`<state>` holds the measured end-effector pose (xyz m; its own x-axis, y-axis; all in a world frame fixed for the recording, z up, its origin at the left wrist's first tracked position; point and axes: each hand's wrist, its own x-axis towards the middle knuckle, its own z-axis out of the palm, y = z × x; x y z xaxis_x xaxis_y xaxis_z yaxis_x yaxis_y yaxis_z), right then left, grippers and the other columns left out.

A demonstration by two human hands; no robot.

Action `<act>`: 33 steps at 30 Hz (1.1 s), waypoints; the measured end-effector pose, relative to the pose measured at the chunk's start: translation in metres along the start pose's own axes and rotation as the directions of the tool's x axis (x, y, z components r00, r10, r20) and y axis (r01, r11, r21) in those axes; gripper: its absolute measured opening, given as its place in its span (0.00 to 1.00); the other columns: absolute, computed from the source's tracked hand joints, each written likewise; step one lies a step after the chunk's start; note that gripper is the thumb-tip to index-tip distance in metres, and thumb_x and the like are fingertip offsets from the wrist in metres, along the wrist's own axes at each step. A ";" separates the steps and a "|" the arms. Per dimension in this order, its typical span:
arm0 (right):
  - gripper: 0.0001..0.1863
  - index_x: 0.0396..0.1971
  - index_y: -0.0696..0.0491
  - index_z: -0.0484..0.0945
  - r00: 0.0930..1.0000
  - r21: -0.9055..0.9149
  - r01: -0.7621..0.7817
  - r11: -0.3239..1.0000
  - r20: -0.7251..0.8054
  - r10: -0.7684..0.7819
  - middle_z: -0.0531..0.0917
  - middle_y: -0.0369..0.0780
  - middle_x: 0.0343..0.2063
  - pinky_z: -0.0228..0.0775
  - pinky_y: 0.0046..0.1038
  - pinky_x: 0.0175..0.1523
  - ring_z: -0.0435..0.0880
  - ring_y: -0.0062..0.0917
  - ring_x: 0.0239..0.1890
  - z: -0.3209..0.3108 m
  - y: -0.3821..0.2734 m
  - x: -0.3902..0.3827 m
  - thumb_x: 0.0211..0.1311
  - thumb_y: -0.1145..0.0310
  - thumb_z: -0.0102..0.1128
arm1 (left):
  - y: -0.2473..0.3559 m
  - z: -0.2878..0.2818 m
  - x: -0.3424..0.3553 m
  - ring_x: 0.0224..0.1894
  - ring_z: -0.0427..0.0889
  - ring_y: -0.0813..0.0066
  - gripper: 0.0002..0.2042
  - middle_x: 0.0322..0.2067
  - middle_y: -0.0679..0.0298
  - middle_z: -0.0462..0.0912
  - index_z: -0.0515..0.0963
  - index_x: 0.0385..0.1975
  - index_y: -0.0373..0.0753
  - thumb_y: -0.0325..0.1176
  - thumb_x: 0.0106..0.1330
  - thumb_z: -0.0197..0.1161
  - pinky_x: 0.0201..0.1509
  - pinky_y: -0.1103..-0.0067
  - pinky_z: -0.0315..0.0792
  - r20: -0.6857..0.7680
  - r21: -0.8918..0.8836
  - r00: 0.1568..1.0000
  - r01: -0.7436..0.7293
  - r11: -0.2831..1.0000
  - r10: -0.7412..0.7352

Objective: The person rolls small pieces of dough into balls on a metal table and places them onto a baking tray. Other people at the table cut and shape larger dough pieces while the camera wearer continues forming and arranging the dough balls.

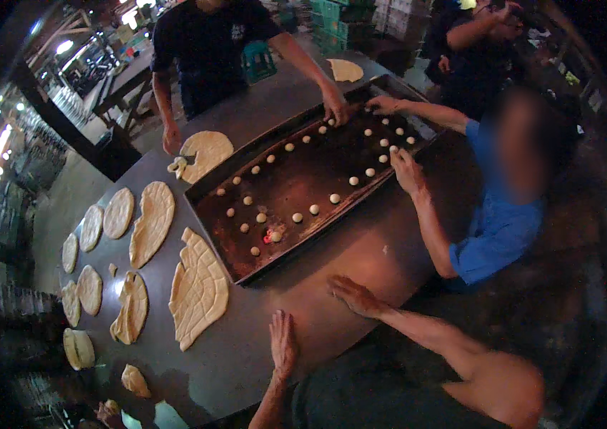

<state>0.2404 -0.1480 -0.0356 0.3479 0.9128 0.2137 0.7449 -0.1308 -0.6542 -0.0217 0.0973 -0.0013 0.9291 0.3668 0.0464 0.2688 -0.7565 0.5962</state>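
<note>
My left hand (284,342) rests on the dark metal table (246,386), its fingers stretched forward and nothing visible in it. To its right, my right hand (353,294) lies low over the same table, fingers extended, also holding nothing that shows. Just beyond both hands lies a long, dark baking tray (275,270) dotted with small pale dough balls (297,217). Left of the tray is a big scored sheet of dough (200,293), the dough piece closest to my left hand.
Across the table, a person in dark clothes reaches into the tray and handles a dough round (208,154). A blue-sleeved person (496,232) places hands at the tray's right side. Several flat dough rounds (118,213) lie left. Another person's hand (109,412) is at lower left.
</note>
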 end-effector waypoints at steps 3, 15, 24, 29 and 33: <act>0.28 0.71 0.47 0.67 0.988 0.545 -0.155 0.824 0.093 0.124 0.63 0.43 0.74 0.53 0.38 0.79 0.61 0.39 0.76 -0.015 -0.004 0.003 0.73 0.70 0.52 | 0.001 -0.001 0.004 0.78 0.49 0.42 0.28 0.76 0.44 0.54 0.61 0.73 0.36 0.23 0.71 0.46 0.80 0.52 0.44 -0.081 0.127 0.985 0.159 0.979 -0.150; 0.29 0.73 0.51 0.65 0.972 0.162 -0.230 0.960 0.086 0.219 0.63 0.40 0.75 0.47 0.32 0.80 0.57 0.31 0.78 -0.020 0.032 0.009 0.79 0.55 0.48 | 0.024 0.021 0.019 0.78 0.48 0.39 0.28 0.76 0.41 0.52 0.62 0.72 0.34 0.20 0.69 0.45 0.79 0.49 0.45 -0.196 0.082 0.961 0.212 0.974 -0.193; 0.22 0.69 0.44 0.71 0.960 0.065 -0.231 0.971 0.177 0.216 0.66 0.40 0.73 0.50 0.37 0.80 0.60 0.35 0.76 -0.029 0.047 0.019 0.78 0.61 0.48 | 0.040 0.037 0.036 0.79 0.47 0.42 0.29 0.76 0.42 0.52 0.61 0.72 0.32 0.22 0.69 0.50 0.80 0.52 0.43 -0.336 0.114 0.912 0.287 0.951 -0.235; 0.24 0.67 0.45 0.73 0.998 0.221 -0.016 0.975 0.058 0.004 0.68 0.42 0.72 0.54 0.38 0.79 0.63 0.38 0.75 -0.031 0.054 0.021 0.72 0.68 0.53 | 0.049 0.049 0.040 0.77 0.53 0.40 0.25 0.74 0.40 0.57 0.62 0.71 0.32 0.23 0.74 0.48 0.78 0.49 0.47 -0.091 0.089 0.968 0.240 0.967 -0.232; 0.26 0.67 0.48 0.72 0.992 -0.153 0.036 0.988 0.128 -0.016 0.68 0.44 0.71 0.56 0.39 0.78 0.63 0.41 0.74 -0.047 0.061 0.033 0.69 0.70 0.56 | 0.047 0.051 0.048 0.77 0.52 0.39 0.24 0.75 0.41 0.55 0.63 0.70 0.34 0.25 0.74 0.50 0.77 0.45 0.45 -0.338 0.115 0.852 0.460 0.880 -0.401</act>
<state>0.3242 -0.1437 -0.0345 0.2601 0.9569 0.1292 0.8351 -0.1557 -0.5276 0.0483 0.0513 -0.0120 0.5976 0.7986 0.0715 0.6933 -0.5595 0.4542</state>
